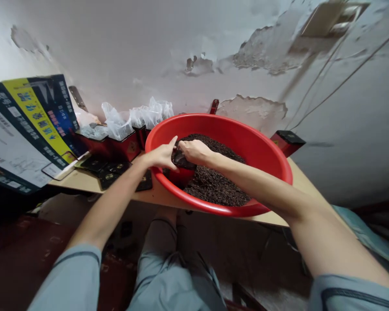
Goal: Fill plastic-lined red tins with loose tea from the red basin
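A large red basin (pixel 266 151) holds a heap of dark, dry loose tea leaves (pixel 218 185). Inside it, at the left, stands a red tin (pixel 182 176) with a dark top. My left hand (pixel 164 155) grips the tin's left side, thumb raised by the top edge. Over the tin's top, my right hand (pixel 194 151) has its fingers bent down and closed; what they pinch is hidden. Several red tins (pixel 125 148) with clear plastic bags (pixel 116 123) rising out of them stand left of the basin. Flat black lids (pixel 115 175) lie in front of them.
The basin rests on a light wooden table (pixel 94 183), near its front edge. A printed cardboard box (pixel 29 134) stands at the left end. Another red tin with a black top (pixel 288 142) is behind the basin's right side. A peeling wall (pixel 149 52) closes the back.
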Tool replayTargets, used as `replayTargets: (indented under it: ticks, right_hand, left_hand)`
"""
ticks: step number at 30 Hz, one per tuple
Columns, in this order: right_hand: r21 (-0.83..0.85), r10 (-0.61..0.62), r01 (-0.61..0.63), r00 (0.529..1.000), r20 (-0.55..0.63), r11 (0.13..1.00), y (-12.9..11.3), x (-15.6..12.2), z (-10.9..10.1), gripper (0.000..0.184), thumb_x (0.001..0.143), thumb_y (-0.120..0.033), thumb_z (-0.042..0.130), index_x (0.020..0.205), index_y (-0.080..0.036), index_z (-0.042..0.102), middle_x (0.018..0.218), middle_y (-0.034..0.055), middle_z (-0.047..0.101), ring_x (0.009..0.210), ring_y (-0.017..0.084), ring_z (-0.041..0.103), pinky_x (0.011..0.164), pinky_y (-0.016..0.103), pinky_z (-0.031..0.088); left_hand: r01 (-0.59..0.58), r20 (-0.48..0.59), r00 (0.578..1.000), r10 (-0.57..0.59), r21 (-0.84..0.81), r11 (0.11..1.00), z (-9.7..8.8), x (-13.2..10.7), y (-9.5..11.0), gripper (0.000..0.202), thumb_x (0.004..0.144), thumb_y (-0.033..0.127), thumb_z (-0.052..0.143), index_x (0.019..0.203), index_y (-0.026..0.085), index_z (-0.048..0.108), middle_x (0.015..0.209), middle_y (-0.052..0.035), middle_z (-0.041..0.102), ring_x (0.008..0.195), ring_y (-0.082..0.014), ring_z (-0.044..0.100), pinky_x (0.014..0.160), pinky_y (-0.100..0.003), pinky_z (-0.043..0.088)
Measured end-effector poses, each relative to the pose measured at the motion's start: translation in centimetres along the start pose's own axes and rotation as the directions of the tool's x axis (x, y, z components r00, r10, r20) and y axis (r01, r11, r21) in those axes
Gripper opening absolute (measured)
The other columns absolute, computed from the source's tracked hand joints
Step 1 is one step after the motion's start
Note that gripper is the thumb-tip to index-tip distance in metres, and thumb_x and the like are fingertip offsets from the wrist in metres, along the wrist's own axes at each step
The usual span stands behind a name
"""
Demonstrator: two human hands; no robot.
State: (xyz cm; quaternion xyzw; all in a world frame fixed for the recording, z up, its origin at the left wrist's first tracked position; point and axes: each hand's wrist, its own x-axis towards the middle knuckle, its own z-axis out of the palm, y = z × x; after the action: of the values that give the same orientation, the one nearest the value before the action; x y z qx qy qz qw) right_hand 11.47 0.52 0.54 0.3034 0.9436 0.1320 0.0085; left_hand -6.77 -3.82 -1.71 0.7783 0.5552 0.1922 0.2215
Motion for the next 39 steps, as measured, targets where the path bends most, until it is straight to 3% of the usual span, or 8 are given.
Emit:
replayTargets:
  ticks: [8,10,13,18,25,28,34,39]
  right_hand:
    - [-0.142,-0.05,0.058,0.997,0.059,0.988,1.2,0.2,-1.3,0.042,0.106,-0.024,0.04,0.145,-0.011,0.05,0.11,0.022,0.078,0.1,0.034,0.076,0.075,0.037,0.045]
    - [-0.121,0.015,-0.01,0.999,0.042,0.993,1.7,0.7,-1.2,0.044,0.104,-0.027,0.046,0.145,-0.012,0.048,0.107,0.0208,0.079,0.098,0.033,0.075,0.073,0.035,0.044]
    - [-0.05,0.078,-0.078,0.997,0.004,0.996,1.4,1.5,-0.8,0.038,0.105,-0.031,0.045,0.138,-0.014,0.051,0.102,0.0189,0.079,0.093,0.031,0.075,0.071,0.034,0.042]
    - [0.013,0.086,-0.086,0.995,-0.043,0.996,0.5,1.5,-0.5,0.039,0.107,-0.033,0.036,0.137,-0.011,0.05,0.103,0.0198,0.079,0.089,0.03,0.072,0.071,0.033,0.04]
    - [0.01,-0.003,0.004,0.996,-0.086,1.0,0.8,-2.5,-2.9,0.036,0.098,-0.023,0.042,0.13,-0.013,0.055,0.094,0.0147,0.078,0.076,0.026,0.067,0.066,0.034,0.033]
    - [-0.013,-0.129,0.128,0.988,-0.083,0.992,0.4,-4.5,-4.6,0.033,0.095,-0.021,0.043,0.121,-0.014,0.061,0.092,0.0134,0.075,0.067,0.022,0.059,0.063,0.034,0.031]
    - [-0.019,-0.385,0.386,0.917,-0.105,0.923,0.5,-7.3,-5.8,0.029,0.098,-0.021,0.035,0.094,-0.022,0.064,0.07,0.0051,0.059,0.061,0.017,0.037,0.062,0.035,0.029]
    - [-0.067,-0.527,0.523,0.847,-0.075,0.85,1.0,-8.0,-3.8,0.032,0.1,-0.017,0.03,0.092,-0.022,0.061,0.067,0.0006,0.055,0.058,0.015,0.026,0.062,0.034,0.026]
  left_hand:
    - [-0.052,0.043,0.998,0.052,-0.005,0.999,-3.7,2.2,0.5,0.08,0.053,0.025,0.091,0.13,0.02,0.071,0.125,-0.0125,0.077,0.121,-0.0338,0.07,0.102,-0.036,0.051]
    - [0.033,-0.041,0.999,-0.032,0.036,0.999,-2.0,0.7,2.3,0.077,0.061,0.033,0.091,0.131,0.013,0.069,0.122,-0.019,0.076,0.12,-0.0382,0.07,0.103,-0.039,0.051]
    - [0.19,-0.224,0.96,-0.168,0.083,0.978,2.3,-1.6,5.1,0.111,0.072,0.056,0.087,0.157,0.002,0.042,0.148,-0.034,0.056,0.139,-0.0491,0.054,0.11,-0.049,0.047]
    - [0.328,-0.36,0.9,-0.247,0.183,0.927,5.8,-1.4,5.7,0.114,0.074,0.04,0.087,0.163,0.003,0.028,0.151,-0.0351,0.048,0.138,-0.0504,0.049,0.104,-0.053,0.051]
    - [-0.179,-0.055,0.982,0.18,0.016,0.984,-1.5,-0.6,3.1,0.091,0.046,0.02,0.09,0.133,0.017,0.063,0.125,-0.0125,0.066,0.118,-0.036,0.062,0.103,-0.042,0.053]
    - [-0.198,0.076,0.976,0.204,-0.079,0.977,-3.5,-0.2,4.1,0.081,0.048,0.017,0.085,0.127,0.024,0.069,0.114,-0.0071,0.071,0.115,-0.0336,0.065,0.101,-0.041,0.053]
    - [-0.429,0.233,0.894,0.384,0.189,0.883,-3.5,2.6,6.8,0.075,0.051,0.002,0.075,0.12,0.029,0.077,0.145,-0.005,0.064,0.147,-0.0376,0.044,0.124,-0.049,0.026]
    - [-0.445,0.044,0.884,0.465,0.389,0.807,-1.7,4.8,10.6,0.08,0.074,0.01,0.071,0.151,0.028,0.058,0.161,-0.0077,0.051,0.145,-0.0335,0.047,0.117,-0.046,0.039]
